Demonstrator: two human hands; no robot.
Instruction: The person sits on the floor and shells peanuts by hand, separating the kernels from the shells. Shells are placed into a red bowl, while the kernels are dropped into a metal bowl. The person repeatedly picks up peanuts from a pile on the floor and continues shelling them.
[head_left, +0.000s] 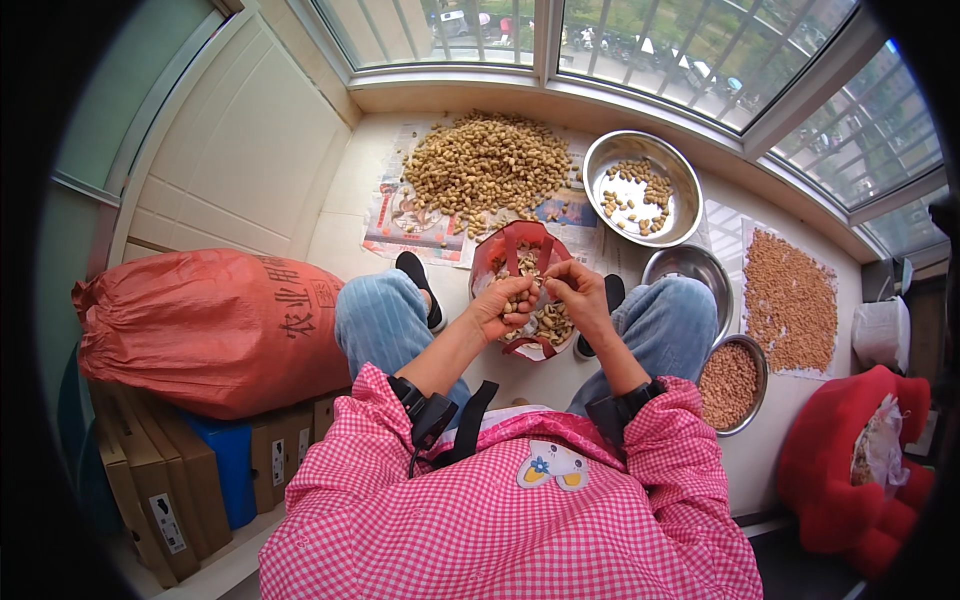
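Note:
Unshelled peanuts lie in the palm of my left hand (508, 306), whose fingers curl around them. My right hand (581, 295) is close beside it, thumb and forefinger pinched together at the left fingertips; whether it grips a peanut or a piece of shell is too small to tell. Below both hands stands a red bag (487, 251) with peanut shells (553, 324) in it, between my feet. A large pile of unshelled peanuts (491, 161) lies on newspaper beyond the bag. To its right, a steel basin (680, 217) holds some more unshelled peanuts.
Another steel bowl (721, 281) stands by my right knee, near a bowl of shelled peanuts (727, 386). More shelled peanuts (791, 300) are spread on paper at right. A filled orange woven sack (210, 330) rests over cardboard boxes (172, 480) at left. A red plush seat (825, 465) is at lower right.

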